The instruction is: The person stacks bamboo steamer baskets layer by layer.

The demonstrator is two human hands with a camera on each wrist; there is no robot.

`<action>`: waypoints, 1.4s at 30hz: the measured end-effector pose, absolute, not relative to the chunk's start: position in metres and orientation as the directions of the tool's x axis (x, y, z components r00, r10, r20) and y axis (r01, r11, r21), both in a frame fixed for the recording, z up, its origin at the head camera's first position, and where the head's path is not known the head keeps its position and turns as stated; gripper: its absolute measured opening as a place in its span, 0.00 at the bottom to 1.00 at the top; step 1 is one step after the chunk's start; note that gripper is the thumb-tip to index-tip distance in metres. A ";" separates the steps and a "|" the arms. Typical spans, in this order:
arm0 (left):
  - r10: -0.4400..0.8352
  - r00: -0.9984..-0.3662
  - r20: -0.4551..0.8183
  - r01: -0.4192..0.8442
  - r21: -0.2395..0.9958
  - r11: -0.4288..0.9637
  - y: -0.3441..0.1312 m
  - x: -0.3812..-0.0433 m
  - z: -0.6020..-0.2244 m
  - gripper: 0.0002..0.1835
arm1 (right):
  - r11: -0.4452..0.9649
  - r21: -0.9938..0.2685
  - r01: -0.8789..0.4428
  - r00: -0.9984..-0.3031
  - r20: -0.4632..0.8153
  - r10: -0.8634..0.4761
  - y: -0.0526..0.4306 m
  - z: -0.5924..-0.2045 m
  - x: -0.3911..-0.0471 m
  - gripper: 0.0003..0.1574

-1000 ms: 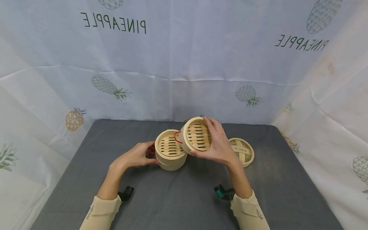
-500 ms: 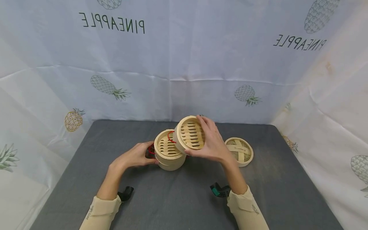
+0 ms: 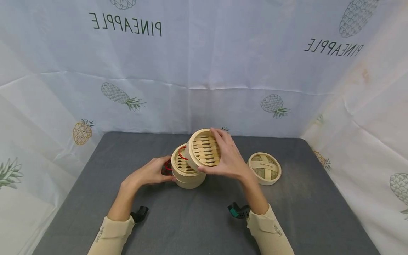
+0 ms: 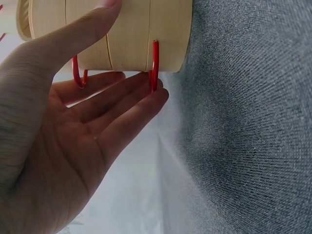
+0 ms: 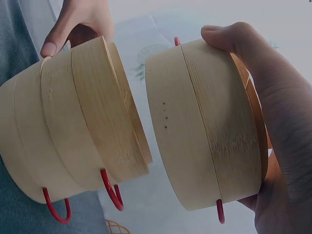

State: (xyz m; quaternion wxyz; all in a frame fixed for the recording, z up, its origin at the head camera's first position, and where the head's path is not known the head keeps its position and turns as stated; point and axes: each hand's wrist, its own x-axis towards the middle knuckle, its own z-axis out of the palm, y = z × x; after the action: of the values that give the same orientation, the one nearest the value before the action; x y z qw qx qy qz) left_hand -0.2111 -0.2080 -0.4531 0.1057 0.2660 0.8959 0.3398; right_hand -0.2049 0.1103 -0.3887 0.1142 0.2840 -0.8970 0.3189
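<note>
Tilted over a stack of bamboo steamer baskets (image 3: 189, 180), a loose bamboo steamer basket (image 3: 205, 150) hangs in my right hand (image 3: 227, 156). The thumb and fingers grip its rim from opposite sides, and its slatted inside faces the head camera. A gap separates it from the stack in the right wrist view. My left hand (image 3: 154, 171) holds the stack from the left, thumb (image 4: 90, 27) on the near side and fingers (image 4: 131, 114) around the far side. Red loop handles (image 5: 112, 190) stick out from the stack; another red handle (image 3: 182, 153) is on the raised basket.
On the right lies a round woven bamboo lid (image 3: 264, 169) with crossed strips. A dark grey cloth (image 3: 204, 226) covers the table. Behind hangs a pale curtain (image 3: 204, 63) with pineapple prints. Each wrist wears a black device (image 3: 140, 214).
My right hand has carried the tilted basket leftward, further over the stack. More of the lid shows now. My left hand and the stack have stayed in place.
</note>
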 end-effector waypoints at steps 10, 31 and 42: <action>0.549 -0.836 -0.012 0.403 0.666 0.628 -0.209 -0.211 -0.452 0.35 | 0.630 -0.510 -0.585 -0.811 0.375 -0.449 0.097 -0.389 -0.204 0.82; 0.567 -0.823 0.018 0.420 0.693 0.587 -0.208 -0.210 -0.452 0.31 | 0.624 -0.459 -0.633 -0.774 0.408 -0.485 0.082 -0.390 -0.206 0.82; 0.565 -0.825 0.013 0.415 0.693 0.590 -0.209 -0.209 -0.453 0.33 | 0.621 -0.459 -0.636 -0.772 0.401 -0.494 0.077 -0.392 -0.206 0.82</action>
State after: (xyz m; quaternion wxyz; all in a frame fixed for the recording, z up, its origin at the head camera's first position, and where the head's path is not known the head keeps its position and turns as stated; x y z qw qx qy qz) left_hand -0.2091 -0.2088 -0.4532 0.1048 0.2767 0.8853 0.3586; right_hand -0.2062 0.0771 -0.3916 0.1186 0.3163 -0.8924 0.2992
